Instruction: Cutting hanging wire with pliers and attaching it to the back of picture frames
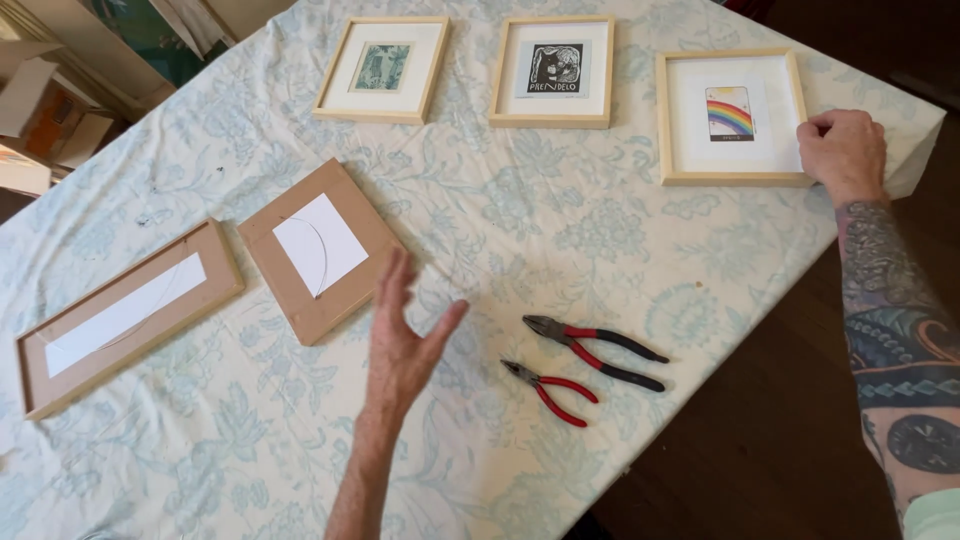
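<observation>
The person's right hand (843,152) is resting with curled fingers on the near right corner of the rainbow print frame (732,117), a pale wood frame with a white mat lying face up at the far right of the desk (560,230). The left hand (405,345) is hovering open, fingers spread, gripping nothing, just beside the square frame (320,248) lying face down, showing brown backing and a white panel. Two red-handled pliers (570,365) are lying near the left hand's right.
</observation>
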